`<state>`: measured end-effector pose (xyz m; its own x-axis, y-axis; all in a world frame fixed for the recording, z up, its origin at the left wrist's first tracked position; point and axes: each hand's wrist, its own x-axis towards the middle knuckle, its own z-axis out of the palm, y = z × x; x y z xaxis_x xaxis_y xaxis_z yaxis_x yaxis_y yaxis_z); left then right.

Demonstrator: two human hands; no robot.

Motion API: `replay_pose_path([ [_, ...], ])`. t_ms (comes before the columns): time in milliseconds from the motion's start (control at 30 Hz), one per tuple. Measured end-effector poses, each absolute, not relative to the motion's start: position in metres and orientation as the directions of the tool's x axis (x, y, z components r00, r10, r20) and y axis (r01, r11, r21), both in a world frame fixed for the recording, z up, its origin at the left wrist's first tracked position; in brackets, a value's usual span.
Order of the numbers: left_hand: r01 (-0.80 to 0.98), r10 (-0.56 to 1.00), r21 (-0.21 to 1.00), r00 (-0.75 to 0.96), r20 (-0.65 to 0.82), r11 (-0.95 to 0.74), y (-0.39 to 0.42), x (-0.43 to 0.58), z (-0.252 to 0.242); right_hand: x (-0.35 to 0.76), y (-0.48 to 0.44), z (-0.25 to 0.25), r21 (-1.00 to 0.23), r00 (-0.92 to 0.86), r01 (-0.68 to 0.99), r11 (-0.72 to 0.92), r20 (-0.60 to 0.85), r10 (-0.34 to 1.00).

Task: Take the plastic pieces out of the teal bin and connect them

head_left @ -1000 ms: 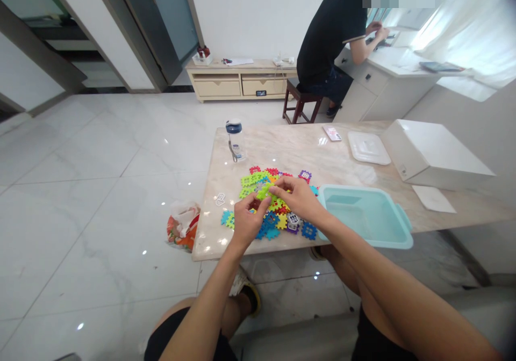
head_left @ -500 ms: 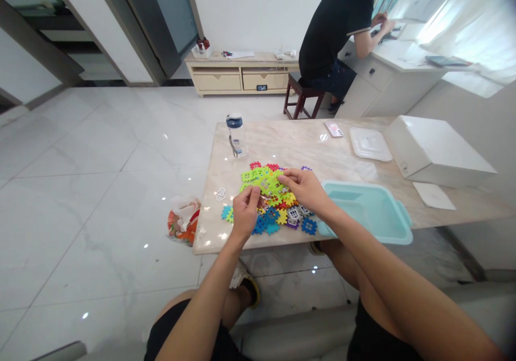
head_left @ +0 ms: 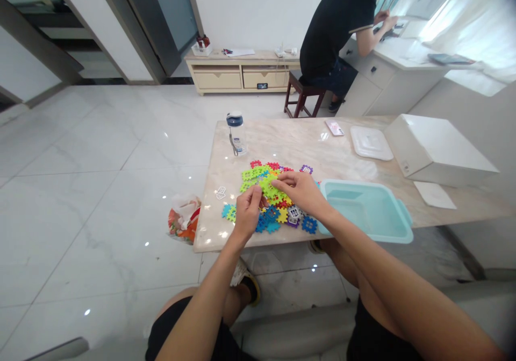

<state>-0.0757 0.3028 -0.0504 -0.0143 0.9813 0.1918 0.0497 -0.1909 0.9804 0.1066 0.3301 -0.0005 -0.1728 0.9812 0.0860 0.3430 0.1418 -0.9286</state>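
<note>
1. Pinch of left hand (head_left: 248, 210) and right hand (head_left: 299, 190) — closed on lime-green notched tile (head_left: 269, 187), over multicoloured tile pile (head_left: 271, 215).
2. Closer together than half a second ago — suggests handling unfinished.

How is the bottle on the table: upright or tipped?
Upright: the bottle stands on the table, its blue cap at the top and its clear body below.

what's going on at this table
Someone's left hand and right hand have a green piece between them, over a pile of colourful notched pieces. A teal tub stands to the right of the pile, and a bottle stands beyond it to the left. Across the room, another person sits on a stool.
</note>
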Motion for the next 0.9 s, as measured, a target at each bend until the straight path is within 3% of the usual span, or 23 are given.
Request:
replay_pose_path([
  [200,0.14,0.977,0.967,0.02,0.214,-0.214,0.303,-0.078,-0.053,0.104,0.33,0.0,-0.936,-0.197,0.32,0.149,0.088,0.976],
  [500,0.366,0.922,0.866,-0.05,0.384,-0.341,0.293,-0.078,-0.052,0.1,0.328,-0.002,-0.965,-0.265,0.221,0.141,0.08,0.961],
  [900,0.409,0.909,0.841,-0.058,0.412,-0.355,0.293,-0.079,-0.05,0.097,0.327,-0.003,-0.974,-0.249,0.196,0.117,0.066,0.966],
])
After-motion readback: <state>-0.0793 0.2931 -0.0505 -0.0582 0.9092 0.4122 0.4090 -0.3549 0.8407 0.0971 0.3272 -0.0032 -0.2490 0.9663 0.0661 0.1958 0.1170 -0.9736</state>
